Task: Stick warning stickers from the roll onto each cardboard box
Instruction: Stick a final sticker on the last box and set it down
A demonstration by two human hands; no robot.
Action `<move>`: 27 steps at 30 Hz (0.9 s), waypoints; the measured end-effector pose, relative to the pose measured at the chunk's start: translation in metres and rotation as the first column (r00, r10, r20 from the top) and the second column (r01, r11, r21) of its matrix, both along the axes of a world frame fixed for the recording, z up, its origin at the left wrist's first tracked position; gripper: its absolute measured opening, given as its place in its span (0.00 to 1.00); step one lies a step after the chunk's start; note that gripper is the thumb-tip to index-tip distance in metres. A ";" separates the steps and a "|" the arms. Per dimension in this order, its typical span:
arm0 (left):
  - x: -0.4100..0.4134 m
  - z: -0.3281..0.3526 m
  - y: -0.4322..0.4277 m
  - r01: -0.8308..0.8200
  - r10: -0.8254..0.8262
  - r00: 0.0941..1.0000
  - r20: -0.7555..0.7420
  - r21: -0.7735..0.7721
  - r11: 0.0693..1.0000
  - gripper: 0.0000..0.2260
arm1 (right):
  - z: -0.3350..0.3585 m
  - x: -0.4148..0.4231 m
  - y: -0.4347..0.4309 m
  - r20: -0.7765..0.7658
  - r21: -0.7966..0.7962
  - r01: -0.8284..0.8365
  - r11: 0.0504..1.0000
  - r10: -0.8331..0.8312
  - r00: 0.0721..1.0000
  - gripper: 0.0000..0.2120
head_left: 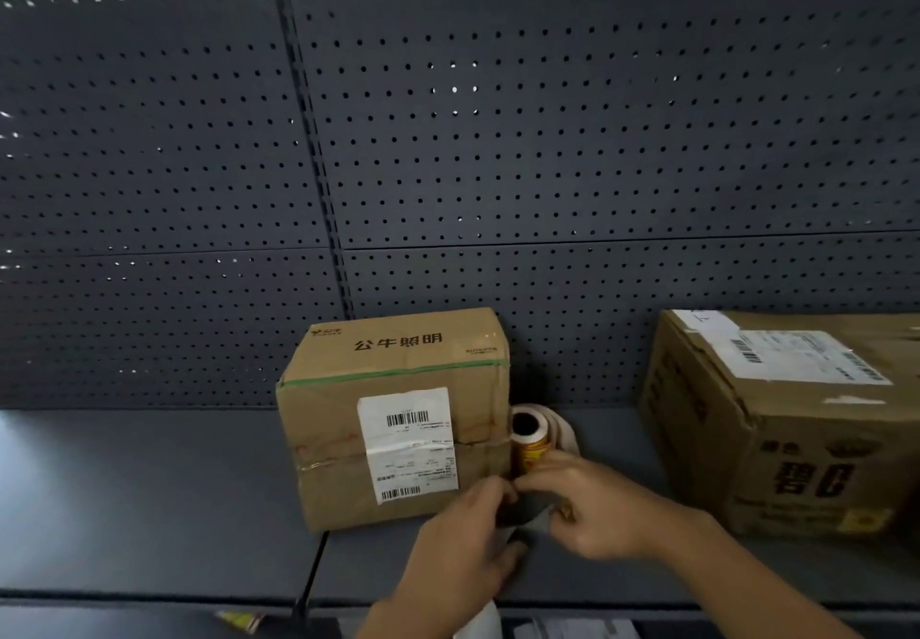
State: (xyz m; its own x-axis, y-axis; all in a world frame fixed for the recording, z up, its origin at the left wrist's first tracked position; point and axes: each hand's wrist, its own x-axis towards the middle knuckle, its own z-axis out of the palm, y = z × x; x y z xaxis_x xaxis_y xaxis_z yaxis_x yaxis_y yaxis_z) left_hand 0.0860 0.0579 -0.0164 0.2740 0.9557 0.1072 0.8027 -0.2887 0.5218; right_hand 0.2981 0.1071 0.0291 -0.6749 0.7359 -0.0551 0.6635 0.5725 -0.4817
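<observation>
Left to right on the counter (149, 489): small cardboard box (393, 414), sticker roll (532, 439) touching its right side, large cardboard box (776, 419). Left hand (463, 554) and right hand (602, 509) meet, fingers (540, 481) pinched on a sticker strip (527, 514). Peeling appears underway; next, the freed sticker likely needs pressing flat on a box.

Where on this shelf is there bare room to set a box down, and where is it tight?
Bare: the shelf left of the small box, out to the frame edge. Crowded: between that box and the large box, where the sticker roll stands and the left hand and right hand meet.
</observation>
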 end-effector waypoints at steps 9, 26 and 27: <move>-0.021 0.000 0.009 -0.104 0.132 0.938 0.320 -0.101 0.989 0.16 | -0.030 0.018 0.013 -0.075 0.048 0.171 0.984 -0.168 0.983 0.21; 0.018 0.006 0.006 -0.006 0.111 0.857 0.503 -0.207 0.978 0.18 | -0.044 0.022 0.030 -0.156 0.149 0.245 0.958 -0.222 0.962 0.14; 0.019 0.006 0.006 -0.018 0.114 0.874 0.472 -0.202 0.979 0.18 | -0.044 0.023 0.031 -0.157 0.153 0.248 0.956 -0.225 0.962 0.14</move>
State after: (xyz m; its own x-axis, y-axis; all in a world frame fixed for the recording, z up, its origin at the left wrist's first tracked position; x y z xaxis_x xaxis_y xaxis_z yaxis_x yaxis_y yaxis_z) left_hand 0.1050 0.0639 -0.0107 0.1701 0.9850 0.0279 0.4543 -0.1035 0.8848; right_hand 0.3211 0.1380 -0.0150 -0.4726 0.8657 0.1651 0.7244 0.4883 -0.4866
